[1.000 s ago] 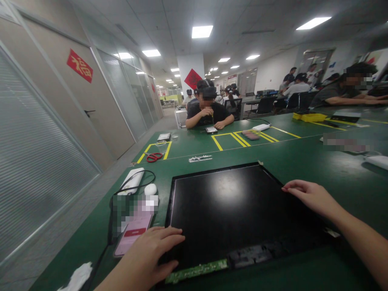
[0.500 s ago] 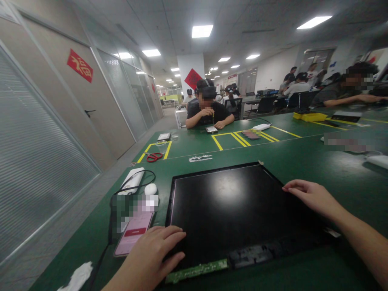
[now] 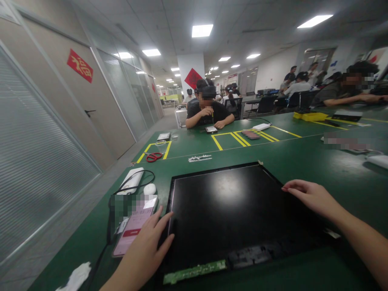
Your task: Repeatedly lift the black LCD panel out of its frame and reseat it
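Panel (image 3: 230,206): black, lying flat on the green table (image 3: 176,165), between the two hands.
Left hand (image 3: 142,246): fingers spread, grasping nothing; fingertips at the panel's left edge, contact unclear.
Right hand (image 3: 313,196): fingertips drawn together at the panel's right edge; whether they grip it, cannot tell.
Board (image 3: 195,271): green, along the panel's near edge, towards its left end.
Phone (image 3: 131,236): left of the panel, partly covered by the left hand.
Scissors (image 3: 154,157): red-handled, beyond the phone, well apart from both hands.
Co-worker (image 3: 209,115): seated opposite, bent over a small device (image 3: 211,129).
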Demonstrator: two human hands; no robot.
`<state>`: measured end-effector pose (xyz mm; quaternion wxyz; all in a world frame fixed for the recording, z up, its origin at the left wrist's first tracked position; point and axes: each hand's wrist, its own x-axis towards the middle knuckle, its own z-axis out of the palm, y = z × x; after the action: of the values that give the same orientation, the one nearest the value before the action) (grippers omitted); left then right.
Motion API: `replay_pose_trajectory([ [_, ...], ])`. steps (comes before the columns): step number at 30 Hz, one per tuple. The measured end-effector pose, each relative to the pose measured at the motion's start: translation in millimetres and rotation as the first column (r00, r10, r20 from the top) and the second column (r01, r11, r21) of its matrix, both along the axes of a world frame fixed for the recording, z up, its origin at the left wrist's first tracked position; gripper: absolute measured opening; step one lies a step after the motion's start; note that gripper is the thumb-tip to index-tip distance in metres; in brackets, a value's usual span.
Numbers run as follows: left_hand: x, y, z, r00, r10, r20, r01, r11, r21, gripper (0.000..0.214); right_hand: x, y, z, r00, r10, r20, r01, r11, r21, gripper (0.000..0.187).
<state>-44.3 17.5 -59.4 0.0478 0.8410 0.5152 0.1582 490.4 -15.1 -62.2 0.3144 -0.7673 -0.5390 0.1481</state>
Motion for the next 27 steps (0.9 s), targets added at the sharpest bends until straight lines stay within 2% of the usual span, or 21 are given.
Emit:
replay_pose_trajectory([
  [4,0,0,-1.4,1.0,0.007,-0.003,-0.007,0.995,-0.097,0.052,-1,-1,0.0,1.0,0.02,0.011,-0.02,1.0,0.023,0.037],
  [9,1,0,-2.5,1.0,-0.003,0.029,0.006,0.994,-0.106,0.051,-5,-3,5.3,1.0,0.007,0.026,-0.007,1.0,0.03,0.039],
  [16,3,0,-0.8,0.998,0.003,-0.056,-0.01,0.992,-0.128,0.052,-5,-3,7.8,0.992,-0.119,0.045,0.121,0.991,-0.049,0.054],
  [22,6,2,2.0,0.995,-0.006,-0.101,-0.009,0.989,-0.149,0.055,-3,0,11.4,0.977,-0.175,0.12,0.184,0.98,-0.073,0.049],
  [27,6,3,0.1,0.994,0.007,-0.111,-0.025,0.986,-0.164,0.057,-1,1,6.9,0.987,-0.108,0.119,0.12,0.988,-0.1,0.044],
])
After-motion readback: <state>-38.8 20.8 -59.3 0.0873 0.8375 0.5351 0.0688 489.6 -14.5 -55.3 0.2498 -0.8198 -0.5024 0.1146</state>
